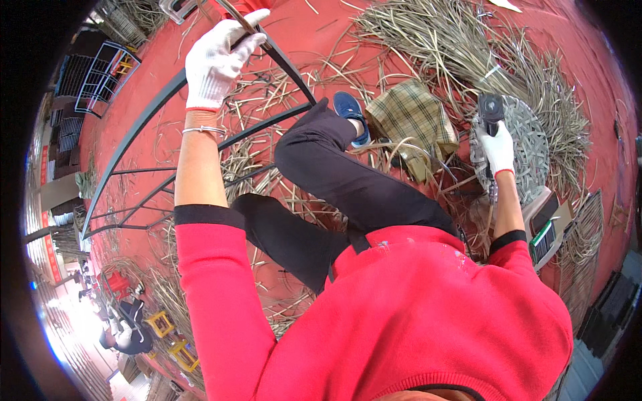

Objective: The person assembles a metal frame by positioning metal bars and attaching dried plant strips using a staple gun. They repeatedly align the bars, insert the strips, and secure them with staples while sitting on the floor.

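Observation:
My left hand (215, 63), in a white knitted glove, has thumb and fingers closed around the upper bar of a dark metal frame (136, 127). A narrow brown strip (237, 15) lies along that bar between the fingers. The frame has curved rails and thin cross braces, and stands at my left, reaching to my knee. Off to the right, my gloved right hand (499, 150) grips a black handheld tool (491, 107), whose exact kind I cannot make out. It is over a round grey woven seat or disc (533, 137).
A large bundle of dry strips (428, 37) lies at the far right, with loose strips scattered over the red floor covering (294, 33). A plaid cloth (408, 113) lies by my shoe. An open box (554, 230) sits near my right elbow. Another person (127, 327) works far left beside yellow stools (182, 354).

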{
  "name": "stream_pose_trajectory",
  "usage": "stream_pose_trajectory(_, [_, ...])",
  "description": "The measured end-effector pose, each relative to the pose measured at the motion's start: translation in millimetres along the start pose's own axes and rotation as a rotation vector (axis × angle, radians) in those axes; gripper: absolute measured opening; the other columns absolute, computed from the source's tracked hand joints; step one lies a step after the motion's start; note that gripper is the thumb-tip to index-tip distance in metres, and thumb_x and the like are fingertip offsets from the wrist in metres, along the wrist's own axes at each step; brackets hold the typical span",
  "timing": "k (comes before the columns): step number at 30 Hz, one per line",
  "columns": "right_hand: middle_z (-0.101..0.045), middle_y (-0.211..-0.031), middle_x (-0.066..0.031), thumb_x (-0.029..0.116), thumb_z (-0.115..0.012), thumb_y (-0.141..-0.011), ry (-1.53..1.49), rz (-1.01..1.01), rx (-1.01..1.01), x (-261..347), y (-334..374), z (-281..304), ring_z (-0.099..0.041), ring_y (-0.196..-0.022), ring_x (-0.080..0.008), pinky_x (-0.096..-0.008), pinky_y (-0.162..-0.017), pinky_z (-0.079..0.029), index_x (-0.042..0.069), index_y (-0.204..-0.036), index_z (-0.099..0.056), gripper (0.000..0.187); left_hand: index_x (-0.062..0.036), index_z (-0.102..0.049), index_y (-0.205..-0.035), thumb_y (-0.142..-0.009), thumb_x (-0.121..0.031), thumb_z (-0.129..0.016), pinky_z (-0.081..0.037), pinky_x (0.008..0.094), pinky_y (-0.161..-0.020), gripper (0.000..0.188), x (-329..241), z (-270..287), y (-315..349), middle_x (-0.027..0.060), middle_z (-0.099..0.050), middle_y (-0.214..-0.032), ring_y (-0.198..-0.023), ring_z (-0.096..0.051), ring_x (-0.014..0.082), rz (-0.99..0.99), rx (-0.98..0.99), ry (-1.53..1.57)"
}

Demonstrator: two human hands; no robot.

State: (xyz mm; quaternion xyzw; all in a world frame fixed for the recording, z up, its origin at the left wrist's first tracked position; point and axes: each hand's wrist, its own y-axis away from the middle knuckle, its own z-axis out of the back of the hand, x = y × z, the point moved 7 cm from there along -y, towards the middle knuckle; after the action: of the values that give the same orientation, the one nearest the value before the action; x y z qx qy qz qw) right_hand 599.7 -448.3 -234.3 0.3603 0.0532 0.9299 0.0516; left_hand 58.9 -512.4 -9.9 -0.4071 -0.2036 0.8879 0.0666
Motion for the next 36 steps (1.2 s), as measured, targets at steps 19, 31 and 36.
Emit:
stream_pose_trajectory(19, [-0.072,-0.104,-0.019,0.032,-0.083,-0.072,-0.438,1.01,0.141,301.8,132.1,-133.9,-0.072,-0.092,-0.0347,-0.0406,-0.081,-0.057,0.005,-0.137,-0.054,0.076,0.0016,-0.066,-0.127,-0.093,0.008,-0.063,-0.055,0.0254,-0.09,0.035,-10.0,-2.3,-0.2,0.0063,-0.072,-0.117,-0.097,-0.068,0.011,-0.118,0.039,-0.215])
stream_pose_trajectory(31, [-0.072,-0.099,-0.018,0.034,-0.085,-0.069,-0.477,1.079,0.085,313.2,130.3,-143.7,-0.072,-0.088,-0.0331,-0.0397,-0.077,-0.057,0.004,-0.137,-0.055,0.081,-0.0235,-0.074,-0.122,-0.09,-0.017,-0.073,-0.055,0.0254,-0.068,0.033,-24.7,2.6,4.0,-0.0012,-0.075,-0.088,-0.077,-0.072,0.0115,-0.232,-0.073,-0.426])
stream_pose_trajectory(36, [-0.071,-0.114,-0.0146,0.032,-0.09,-0.061,-0.446,1.051,0.142,312.1,129.8,-155.4,-0.072,-0.1,-0.0298,-0.0361,-0.086,-0.056,0.001,-0.142,-0.051,0.095,-0.0226,-0.075,-0.119,-0.089,-0.018,-0.074,-0.056,0.0255,-0.069,0.031,-13.5,1.3,0.7,0.0,-0.076,-0.088,-0.08,-0.074,0.0131,-0.209,-0.085,-0.318])
